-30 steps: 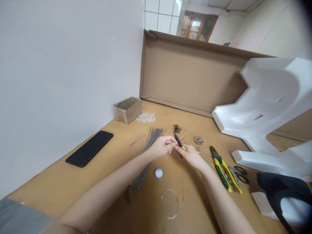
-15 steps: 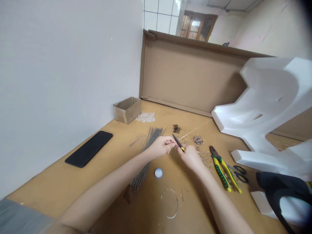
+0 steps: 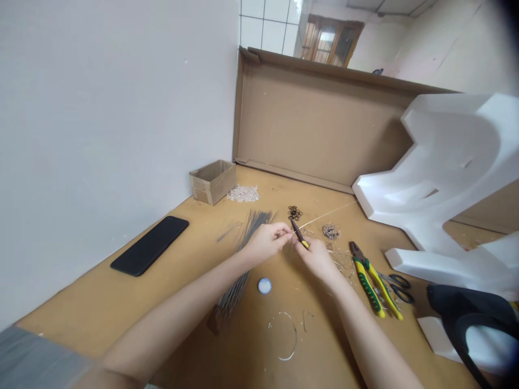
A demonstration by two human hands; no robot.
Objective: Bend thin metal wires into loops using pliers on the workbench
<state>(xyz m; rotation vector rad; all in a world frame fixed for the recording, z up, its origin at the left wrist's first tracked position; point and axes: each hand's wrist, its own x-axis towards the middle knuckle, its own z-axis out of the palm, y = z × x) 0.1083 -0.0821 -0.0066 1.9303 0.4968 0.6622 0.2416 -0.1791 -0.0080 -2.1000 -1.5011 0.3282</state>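
Note:
My right hand [image 3: 318,259] grips small yellow-handled pliers [image 3: 299,233], their dark jaws pointing up and left. My left hand [image 3: 267,241] pinches a thin pale wire [image 3: 324,212] close to those jaws, and the wire runs up and right across the table. Just beyond the fingers lies a small heap of black rubber rings [image 3: 294,213]. A bundle of grey metal rods [image 3: 253,229] passes under my left forearm. Near my right wrist sits a tangle of fine wire [image 3: 331,232]. The exact contact between jaws and wire is hidden by my fingers.
Green-yellow combination pliers [image 3: 367,283] and black-handled scissors [image 3: 399,289] lie to the right. A black phone [image 3: 149,246], small cardboard box [image 3: 212,182], clear beads [image 3: 242,193], bottle cap [image 3: 264,286] and wire loop [image 3: 281,336] share the table. White foam [image 3: 454,167] stands right.
The thin wire now stretches far up and right compared with a second ago. The pliers' jaws have moved slightly up, and the head view has shifted a little.

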